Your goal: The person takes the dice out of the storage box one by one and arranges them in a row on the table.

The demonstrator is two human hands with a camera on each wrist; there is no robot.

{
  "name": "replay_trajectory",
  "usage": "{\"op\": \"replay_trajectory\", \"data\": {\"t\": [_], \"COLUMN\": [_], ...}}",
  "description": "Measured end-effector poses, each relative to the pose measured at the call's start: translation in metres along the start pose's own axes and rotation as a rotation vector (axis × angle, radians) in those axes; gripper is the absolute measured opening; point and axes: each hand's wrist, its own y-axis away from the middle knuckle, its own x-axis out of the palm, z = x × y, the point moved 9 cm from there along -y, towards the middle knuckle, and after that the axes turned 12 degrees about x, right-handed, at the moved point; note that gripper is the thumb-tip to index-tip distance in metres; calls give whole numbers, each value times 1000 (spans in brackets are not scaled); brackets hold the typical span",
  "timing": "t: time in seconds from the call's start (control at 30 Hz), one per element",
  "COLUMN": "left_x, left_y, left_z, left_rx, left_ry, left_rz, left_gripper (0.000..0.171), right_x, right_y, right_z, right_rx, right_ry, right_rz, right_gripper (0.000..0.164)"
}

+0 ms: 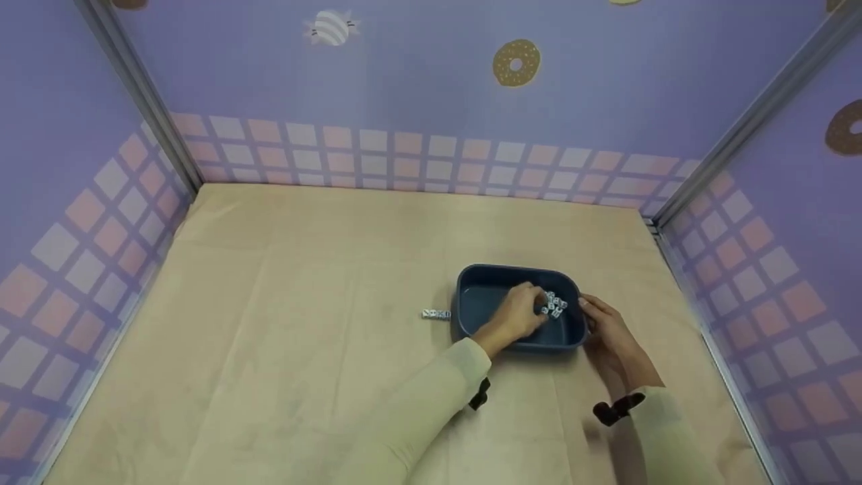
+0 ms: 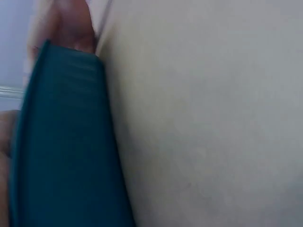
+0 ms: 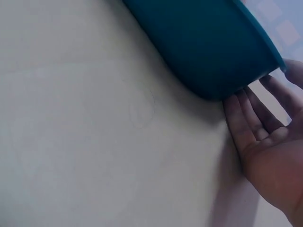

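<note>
The left hand point(image 1: 517, 311) reaches down into a blue box point(image 1: 481, 303), right next to a little heap of dice point(image 1: 555, 304) at the box's right end. Its fingers are bent, but I cannot tell if its grip has a die. The right hand point(image 1: 609, 327) touches the right end of the box with its fingers mostly straight. A short row of dice point(image 1: 436, 314) (four or so) sits on the surface point(image 1: 269, 303), just left of the box.

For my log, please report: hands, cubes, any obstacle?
Left hand in bin, at cubes; grip unclear. Right hand touches bin's right end. Bin wall between cubes and outside row.
</note>
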Motion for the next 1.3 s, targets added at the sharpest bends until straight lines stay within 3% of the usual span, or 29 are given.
{"op": "replay_trajectory", "data": {"t": [0.1,0.33,0.63,0.87,1.3], "left_x": [3,6,9,10,17], "left_y": [-5,-13,-9,-5,-6], "left_z": [2,3,8,9,6], "left_rx": [8,13,2,30,13], "left_ry": [-21,-17,-32,-81,-88], "left_rz": [38,42,68,83,86], "left_gripper": [27,22,21,27,13], "right_x": [2,0,4,14,5], "right_y": [1,5,4,6,6], "right_z": [3,5,0,-2,-9], "right_rx": [4,-4,6,-42,-14], "right_ry": [-37,-83,-100,-98,-83], "right_rz": [14,18,16,56,13], "right_gripper": [62,61,62,58,62]}}
